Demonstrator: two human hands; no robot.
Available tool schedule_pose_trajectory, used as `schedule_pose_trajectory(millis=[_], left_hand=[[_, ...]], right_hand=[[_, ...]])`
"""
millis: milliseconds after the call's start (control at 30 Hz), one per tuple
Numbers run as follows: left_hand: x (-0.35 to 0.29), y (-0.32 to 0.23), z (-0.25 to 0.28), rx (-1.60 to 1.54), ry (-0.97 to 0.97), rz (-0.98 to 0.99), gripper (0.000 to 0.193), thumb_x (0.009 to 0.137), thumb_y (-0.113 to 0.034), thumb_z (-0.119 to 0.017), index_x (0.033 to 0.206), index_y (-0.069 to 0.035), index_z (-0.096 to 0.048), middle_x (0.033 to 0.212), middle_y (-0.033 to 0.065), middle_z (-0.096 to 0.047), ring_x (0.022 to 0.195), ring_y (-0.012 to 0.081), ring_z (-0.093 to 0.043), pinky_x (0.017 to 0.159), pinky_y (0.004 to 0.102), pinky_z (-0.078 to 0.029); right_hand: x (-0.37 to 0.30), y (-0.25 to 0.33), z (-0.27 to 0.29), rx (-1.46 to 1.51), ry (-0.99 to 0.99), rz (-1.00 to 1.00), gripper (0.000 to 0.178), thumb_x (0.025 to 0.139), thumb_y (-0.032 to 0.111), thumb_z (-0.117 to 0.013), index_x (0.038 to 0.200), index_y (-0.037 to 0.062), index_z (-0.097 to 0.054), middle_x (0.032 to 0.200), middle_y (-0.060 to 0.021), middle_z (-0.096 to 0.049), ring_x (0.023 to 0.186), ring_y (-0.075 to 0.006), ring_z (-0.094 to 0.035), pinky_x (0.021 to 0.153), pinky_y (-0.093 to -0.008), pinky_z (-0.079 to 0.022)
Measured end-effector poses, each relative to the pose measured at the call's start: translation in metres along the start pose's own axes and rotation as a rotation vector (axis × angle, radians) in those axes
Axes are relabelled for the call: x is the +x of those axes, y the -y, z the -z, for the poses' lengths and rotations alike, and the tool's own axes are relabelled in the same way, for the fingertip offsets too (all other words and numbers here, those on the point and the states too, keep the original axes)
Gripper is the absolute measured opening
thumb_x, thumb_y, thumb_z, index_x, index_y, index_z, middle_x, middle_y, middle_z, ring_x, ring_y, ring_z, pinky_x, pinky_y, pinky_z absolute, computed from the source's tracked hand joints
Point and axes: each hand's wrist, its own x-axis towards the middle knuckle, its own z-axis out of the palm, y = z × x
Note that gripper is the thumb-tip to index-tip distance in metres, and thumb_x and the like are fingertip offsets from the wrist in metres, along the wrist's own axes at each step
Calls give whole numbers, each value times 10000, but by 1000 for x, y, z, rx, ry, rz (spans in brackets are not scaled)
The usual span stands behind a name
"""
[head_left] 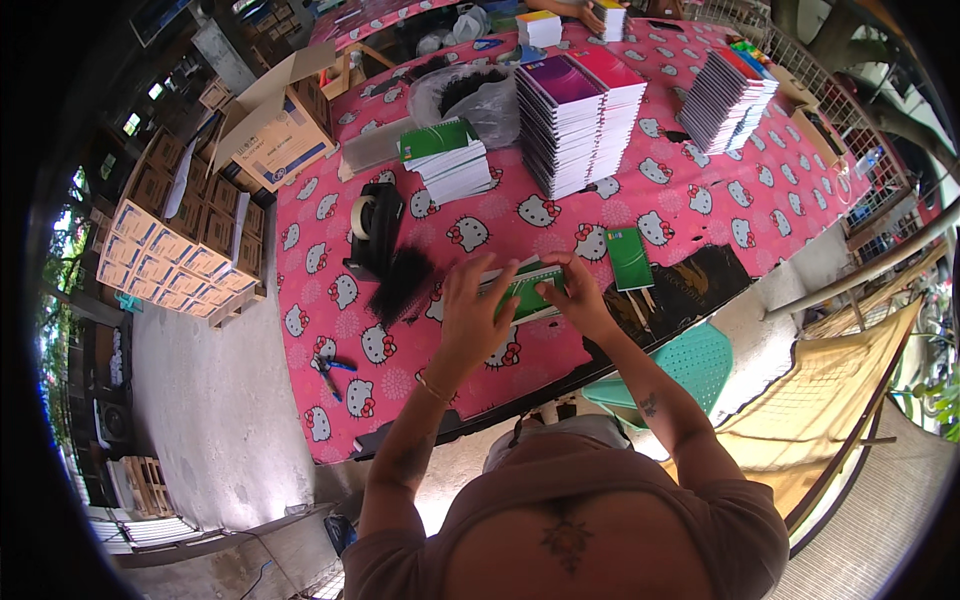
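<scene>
A small green-covered notebook (pixel 538 292) with white page edges lies in front of me on the pink tablecloth. My left hand (pixel 478 308) curls its fingers over the notebook's left end. At the right end, my right hand (pixel 580 298) grips it with the thumb across the cover. Part of the notebook is hidden beneath the fingers. A second green notebook (pixel 629 258) lies flat to the right of my right hand. Left of my left hand sits a bunch of thin black strands (pixel 403 284), beside a black tape dispenser (pixel 376 232) with a tape roll.
Blue-handled pliers (pixel 333 374) lie at the left. Farther back stand a green-topped notebook stack (pixel 447 165), tall purple and red stacks (pixel 578 125) and another stack (pixel 728 100). A carton (pixel 280 135) stands left, a green plastic stool (pixel 680 375) below the near edge. Another person's hand (pixel 585 14) shows far off.
</scene>
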Motion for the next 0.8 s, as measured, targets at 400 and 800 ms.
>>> schedule_pose_trajectory(millis=[400,800], left_hand=[[-38,29,-41,-422,-59,160,444,879,18,-585,1315,-51,-538,1173,171,-604,983,318,-599,818,396,-481],[-38,40,-45,-588,3,132,440,887,-5,-581,1324,-29,-532,1189,181,-620,1019,330,-608,878,414,-471]], right_hand=[[-10,6,-15,-83,30,-97,260,868,-36,-680,1101,35,-589,1082,-56,-631,1021,-137,-591,874,-303,-477],[-11,7,-19,33,8,-24,294,855,-20,-688,1139,39,-642,1023,-39,-649,970,-128,-620,851,-294,-490]])
